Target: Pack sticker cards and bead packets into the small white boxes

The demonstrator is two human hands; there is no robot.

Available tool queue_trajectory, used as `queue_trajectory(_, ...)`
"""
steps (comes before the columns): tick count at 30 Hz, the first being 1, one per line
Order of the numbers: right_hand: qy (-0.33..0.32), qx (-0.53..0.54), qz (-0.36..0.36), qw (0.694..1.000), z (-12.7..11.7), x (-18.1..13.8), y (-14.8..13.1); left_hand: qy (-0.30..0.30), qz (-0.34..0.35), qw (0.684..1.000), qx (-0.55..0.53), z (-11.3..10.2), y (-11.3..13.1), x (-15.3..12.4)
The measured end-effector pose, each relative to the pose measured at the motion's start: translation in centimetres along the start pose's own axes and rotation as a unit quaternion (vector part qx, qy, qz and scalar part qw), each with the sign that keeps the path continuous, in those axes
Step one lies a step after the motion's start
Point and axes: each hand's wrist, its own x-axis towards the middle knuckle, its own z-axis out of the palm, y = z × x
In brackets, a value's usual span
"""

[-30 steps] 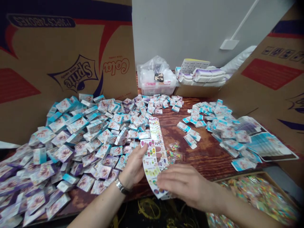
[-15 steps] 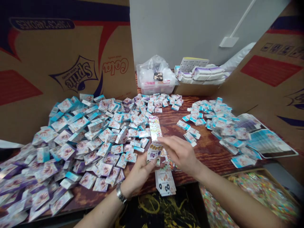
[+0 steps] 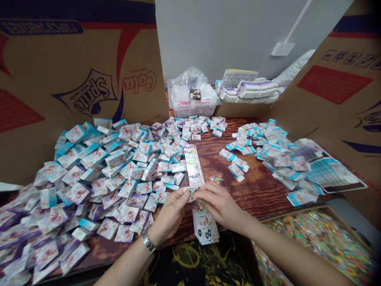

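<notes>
Both hands meet at the table's front edge. My left hand (image 3: 167,217) and my right hand (image 3: 218,204) pinch a small piece of printed nail-sticker sheet (image 3: 190,193) between their fingertips, and the fingers hide most of it. A long printed sticker strip (image 3: 193,165) lies on the boxes and wood just beyond my fingers. Below my right hand, a sticker sheet with black oval prints (image 3: 205,227) hangs over the table edge. A loose pile of small white-and-teal boxes with hand prints (image 3: 89,186) lies by my left hand.
A second pile of boxes (image 3: 268,151) and fanned printed sheets (image 3: 330,174) lie on the reddish wooden table (image 3: 256,194). A tray of shiny packets (image 3: 315,238) sits front right. Cardboard panels (image 3: 80,71) stand behind, beside a plastic bin (image 3: 193,105).
My right hand has moved down onto the small sticker piece, so both hands now pinch it. Compared with a second ago, the long strip is no longer in my hands and lies on the table.
</notes>
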Motion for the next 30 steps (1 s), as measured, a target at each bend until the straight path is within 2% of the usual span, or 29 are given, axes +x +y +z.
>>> queue_trajectory(2,-0.019,0.068,0.063,0.996,-0.5,0.3,0.2,-0.021,0.0,0.999,0.05,0.0,0.0,-0.2)
queue_trajectory(5,-0.016,0.088,0.135,0.987,-0.8,0.2,0.9,-0.059,0.015,0.978,0.201,0.1,-0.1,-0.1)
queue_trajectory(7,-0.011,0.085,0.152,0.985,-0.7,-0.4,1.3,-0.055,0.029,0.955,0.29,0.3,-0.6,0.4)
queue_trajectory(10,0.016,0.067,0.163,0.984,-0.7,-1.9,1.9,-0.019,0.053,0.941,0.335,1.1,-2.1,1.6)
queue_trajectory(12,0.031,0.052,0.179,0.982,-1.2,-3.2,2.5,-0.024,0.079,0.916,0.392,2.0,-2.9,2.9)
queue_trajectory(14,0.038,0.041,0.2,0.978,-2.5,-4.8,3.7,-0.07,0.117,0.86,0.491,3.4,-3.1,4.8)
queue_trajectory(17,0.089,0.007,0.261,0.961,-5.2,-7.5,6.4,-0.181,0.177,0.727,0.638,5.7,-3.2,9.2)
queue_trajectory(18,0.119,-0.01,0.286,0.951,-6.0,-8.3,7.3,-0.216,0.204,0.659,0.69,6.5,-3.4,11.0)
queue_trajectory(19,0.146,-0.025,0.306,0.941,-6.8,-9.1,8.2,-0.235,0.236,0.57,0.751,7.1,-3.7,12.9)
queue_trajectory(20,0.154,-0.034,0.318,0.935,-7.3,-9.8,9.0,-0.242,0.245,0.539,0.769,7.7,-4.2,14.7)
queue_trajectory(22,0.13,-0.039,0.322,0.937,-7.8,-10.8,10.0,-0.264,0.255,0.502,0.783,8.5,-5.6,17.9)
queue_trajectory(25,0.049,-0.027,0.303,0.951,-7.2,-11.2,10.3,-0.302,0.259,0.453,0.798,8.9,-7.6,21.0)
queue_trajectory(30,-0.075,0.017,0.307,0.949,-5.0,-10.3,10.7,-0.346,0.268,0.392,0.809,8.5,-8.4,22.2)
